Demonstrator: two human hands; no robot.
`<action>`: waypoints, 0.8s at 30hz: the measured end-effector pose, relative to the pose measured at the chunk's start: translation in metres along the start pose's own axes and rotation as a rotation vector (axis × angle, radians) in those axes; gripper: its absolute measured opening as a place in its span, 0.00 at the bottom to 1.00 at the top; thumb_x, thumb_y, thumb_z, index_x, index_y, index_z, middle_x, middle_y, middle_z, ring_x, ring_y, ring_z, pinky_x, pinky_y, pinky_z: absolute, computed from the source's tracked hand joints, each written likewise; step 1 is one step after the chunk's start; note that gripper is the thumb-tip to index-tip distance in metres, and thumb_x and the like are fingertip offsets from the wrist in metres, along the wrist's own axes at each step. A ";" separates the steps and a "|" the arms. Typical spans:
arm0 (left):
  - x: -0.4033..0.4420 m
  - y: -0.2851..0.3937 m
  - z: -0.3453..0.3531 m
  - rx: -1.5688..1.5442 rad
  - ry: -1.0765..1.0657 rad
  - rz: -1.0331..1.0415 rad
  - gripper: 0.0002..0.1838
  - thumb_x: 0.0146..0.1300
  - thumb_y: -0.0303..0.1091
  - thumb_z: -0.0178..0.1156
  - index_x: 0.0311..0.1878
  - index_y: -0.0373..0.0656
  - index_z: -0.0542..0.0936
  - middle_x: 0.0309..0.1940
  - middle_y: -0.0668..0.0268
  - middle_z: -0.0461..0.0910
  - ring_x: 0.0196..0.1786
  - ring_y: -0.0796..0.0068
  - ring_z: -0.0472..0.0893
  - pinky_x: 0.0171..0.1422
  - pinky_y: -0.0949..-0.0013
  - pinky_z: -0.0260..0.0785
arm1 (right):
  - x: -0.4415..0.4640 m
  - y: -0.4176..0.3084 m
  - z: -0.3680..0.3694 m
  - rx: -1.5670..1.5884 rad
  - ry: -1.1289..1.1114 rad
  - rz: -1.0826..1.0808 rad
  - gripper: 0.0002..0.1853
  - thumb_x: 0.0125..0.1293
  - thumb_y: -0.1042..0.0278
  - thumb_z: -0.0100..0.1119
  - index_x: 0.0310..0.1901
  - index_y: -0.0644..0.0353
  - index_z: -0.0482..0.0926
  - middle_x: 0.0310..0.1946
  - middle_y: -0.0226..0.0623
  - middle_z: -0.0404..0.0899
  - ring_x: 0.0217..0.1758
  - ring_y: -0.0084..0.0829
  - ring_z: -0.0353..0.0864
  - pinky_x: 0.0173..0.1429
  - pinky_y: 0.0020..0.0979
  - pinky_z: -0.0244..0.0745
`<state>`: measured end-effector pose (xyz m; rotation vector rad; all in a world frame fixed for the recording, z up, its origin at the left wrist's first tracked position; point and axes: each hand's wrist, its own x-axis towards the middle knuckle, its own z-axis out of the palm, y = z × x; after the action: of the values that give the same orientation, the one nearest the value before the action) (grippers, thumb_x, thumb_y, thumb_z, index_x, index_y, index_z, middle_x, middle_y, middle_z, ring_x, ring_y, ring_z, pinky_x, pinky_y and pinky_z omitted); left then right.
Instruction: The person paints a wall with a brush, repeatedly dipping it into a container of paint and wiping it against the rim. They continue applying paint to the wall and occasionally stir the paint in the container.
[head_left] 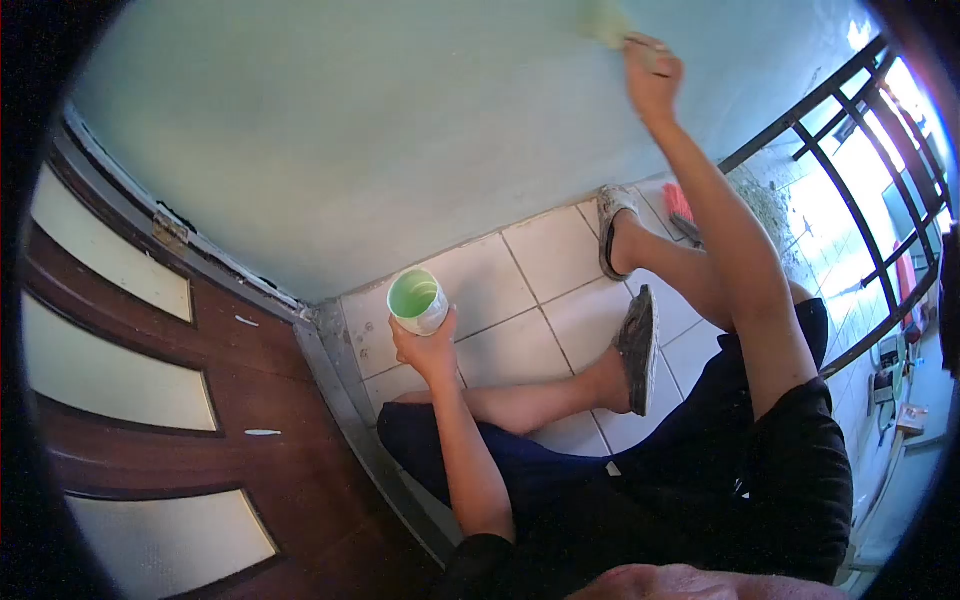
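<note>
My left hand (pixel 428 350) is wrapped round a white cup (pixel 432 318) and holds it above the tiled floor. Pale green paint (pixel 412 294) shows inside the cup. High up at the wall, my right hand (pixel 655 75) is closed on a paintbrush (pixel 606 22). Its pale yellowish head is blurred and close to the wall; whether it touches cannot be told. The wall (pixel 400 120) is light green-blue, paler and whitish toward its foot.
On the left is a brown door (pixel 270 400) with pale panels, beside a grey frame. White tiles (pixel 490 270) lie under my shoes (pixel 636 350). A dark metal railing (pixel 815 150) stands on the right, and a red-pink item (pixel 677 203) lies by the wall.
</note>
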<state>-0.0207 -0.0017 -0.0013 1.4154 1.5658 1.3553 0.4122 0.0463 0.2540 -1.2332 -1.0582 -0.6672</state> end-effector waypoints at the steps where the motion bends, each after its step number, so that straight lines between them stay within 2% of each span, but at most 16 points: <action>1: -0.001 0.001 -0.002 0.000 0.007 -0.008 0.44 0.38 0.43 0.85 0.62 0.44 0.76 0.53 0.57 0.84 0.59 0.51 0.81 0.70 0.44 0.60 | 0.006 0.030 -0.019 -0.121 0.087 -0.005 0.07 0.68 0.70 0.66 0.39 0.63 0.90 0.40 0.39 0.91 0.42 0.31 0.89 0.51 0.32 0.81; 2: 0.000 0.004 -0.004 0.002 0.012 -0.013 0.45 0.38 0.43 0.85 0.62 0.44 0.76 0.53 0.57 0.84 0.59 0.50 0.81 0.71 0.44 0.60 | 0.009 0.049 -0.025 -0.237 0.178 -0.014 0.07 0.68 0.69 0.66 0.39 0.59 0.91 0.41 0.40 0.91 0.40 0.35 0.89 0.47 0.34 0.81; 3: 0.003 0.007 -0.004 0.004 0.020 -0.017 0.45 0.39 0.44 0.85 0.62 0.44 0.75 0.53 0.57 0.84 0.60 0.50 0.81 0.71 0.43 0.59 | 0.003 0.043 -0.020 -0.223 0.174 -0.018 0.07 0.68 0.69 0.66 0.39 0.59 0.91 0.41 0.40 0.91 0.40 0.35 0.89 0.47 0.34 0.81; 5: 0.004 0.007 -0.006 0.003 0.074 -0.029 0.45 0.39 0.45 0.85 0.63 0.43 0.75 0.54 0.56 0.84 0.60 0.49 0.81 0.71 0.43 0.59 | -0.017 0.030 -0.020 -0.278 0.212 0.071 0.06 0.67 0.68 0.65 0.36 0.60 0.88 0.33 0.40 0.88 0.34 0.37 0.86 0.41 0.38 0.78; 7: 0.006 0.005 -0.007 0.010 0.119 -0.043 0.46 0.39 0.46 0.85 0.63 0.43 0.75 0.54 0.56 0.84 0.60 0.49 0.81 0.72 0.43 0.58 | -0.062 0.033 0.023 -0.175 0.128 -0.044 0.06 0.66 0.69 0.67 0.35 0.60 0.82 0.24 0.38 0.80 0.27 0.38 0.80 0.35 0.43 0.73; 8: 0.009 0.002 -0.008 -0.001 0.195 -0.056 0.46 0.39 0.47 0.85 0.63 0.42 0.75 0.54 0.55 0.83 0.61 0.48 0.80 0.71 0.42 0.59 | -0.092 -0.002 0.047 -0.095 0.106 -0.093 0.07 0.65 0.71 0.68 0.36 0.60 0.77 0.22 0.37 0.73 0.26 0.39 0.77 0.32 0.44 0.69; 9: 0.010 -0.003 -0.011 0.000 0.232 -0.064 0.47 0.39 0.47 0.85 0.64 0.42 0.74 0.54 0.55 0.83 0.61 0.48 0.80 0.71 0.41 0.59 | -0.122 -0.029 0.072 -0.105 0.103 -0.238 0.06 0.66 0.73 0.66 0.36 0.60 0.77 0.27 0.43 0.76 0.30 0.43 0.79 0.32 0.43 0.69; 10: 0.012 -0.008 -0.014 0.001 0.269 -0.071 0.47 0.40 0.48 0.84 0.64 0.41 0.74 0.55 0.54 0.83 0.61 0.48 0.80 0.71 0.41 0.59 | -0.142 -0.078 0.087 -0.078 -0.030 -0.101 0.07 0.64 0.75 0.66 0.33 0.59 0.75 0.31 0.47 0.77 0.34 0.49 0.80 0.33 0.44 0.69; 11: 0.015 -0.015 -0.016 0.056 0.351 -0.069 0.47 0.40 0.48 0.84 0.63 0.41 0.74 0.55 0.54 0.83 0.61 0.47 0.80 0.69 0.40 0.62 | -0.156 -0.111 0.106 -0.031 0.042 -0.293 0.07 0.66 0.73 0.67 0.33 0.59 0.78 0.31 0.45 0.78 0.29 0.45 0.79 0.30 0.41 0.69; 12: 0.017 -0.015 -0.016 0.085 0.390 -0.066 0.47 0.40 0.48 0.84 0.63 0.41 0.74 0.55 0.53 0.83 0.61 0.46 0.80 0.68 0.39 0.63 | -0.176 -0.134 0.121 0.030 -0.030 -0.249 0.09 0.64 0.76 0.67 0.30 0.59 0.76 0.31 0.46 0.79 0.32 0.48 0.80 0.32 0.42 0.72; 15: 0.017 -0.008 -0.026 0.130 0.432 -0.134 0.46 0.41 0.49 0.84 0.63 0.40 0.75 0.55 0.52 0.83 0.61 0.44 0.80 0.66 0.37 0.65 | -0.218 -0.175 0.137 0.388 -0.498 -0.379 0.11 0.56 0.80 0.68 0.24 0.58 0.73 0.35 0.46 0.82 0.43 0.49 0.83 0.42 0.44 0.78; 16: 0.016 -0.007 -0.029 0.136 0.434 -0.157 0.46 0.41 0.50 0.84 0.62 0.40 0.75 0.55 0.52 0.83 0.61 0.44 0.80 0.66 0.37 0.65 | -0.228 -0.187 0.139 0.391 -0.499 -0.375 0.11 0.56 0.80 0.68 0.24 0.58 0.73 0.35 0.46 0.82 0.43 0.49 0.83 0.42 0.44 0.78; 18: 0.016 -0.006 -0.032 0.103 0.456 -0.118 0.45 0.41 0.50 0.84 0.62 0.40 0.75 0.54 0.52 0.83 0.60 0.43 0.81 0.66 0.36 0.65 | -0.242 -0.205 0.141 0.550 -0.689 -0.405 0.11 0.55 0.82 0.67 0.24 0.58 0.74 0.38 0.45 0.84 0.47 0.51 0.83 0.47 0.45 0.79; 21: 0.015 -0.005 -0.037 0.098 0.443 -0.080 0.45 0.41 0.49 0.85 0.61 0.41 0.75 0.53 0.53 0.84 0.58 0.44 0.82 0.66 0.37 0.66 | -0.232 -0.150 0.135 0.662 -0.666 -0.450 0.08 0.59 0.83 0.66 0.30 0.59 0.78 0.40 0.45 0.86 0.49 0.50 0.84 0.50 0.43 0.81; 23: 0.015 -0.005 -0.039 0.081 0.431 -0.096 0.45 0.41 0.48 0.85 0.61 0.40 0.75 0.53 0.52 0.84 0.58 0.44 0.82 0.66 0.39 0.67 | -0.217 -0.096 0.114 0.520 -0.554 -0.393 0.06 0.64 0.82 0.65 0.33 0.61 0.79 0.38 0.44 0.86 0.48 0.48 0.84 0.50 0.41 0.81; 24: 0.016 -0.005 -0.038 0.068 0.419 -0.103 0.44 0.41 0.48 0.85 0.61 0.40 0.75 0.53 0.52 0.84 0.58 0.44 0.82 0.67 0.40 0.67 | -0.209 -0.071 0.104 0.531 -0.389 -0.342 0.04 0.67 0.81 0.65 0.36 0.61 0.82 0.37 0.44 0.85 0.44 0.44 0.85 0.49 0.39 0.81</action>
<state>-0.0611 0.0041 0.0072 1.1160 1.9361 1.6223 0.2382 0.1018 0.0929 -0.7327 -1.6691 -0.3621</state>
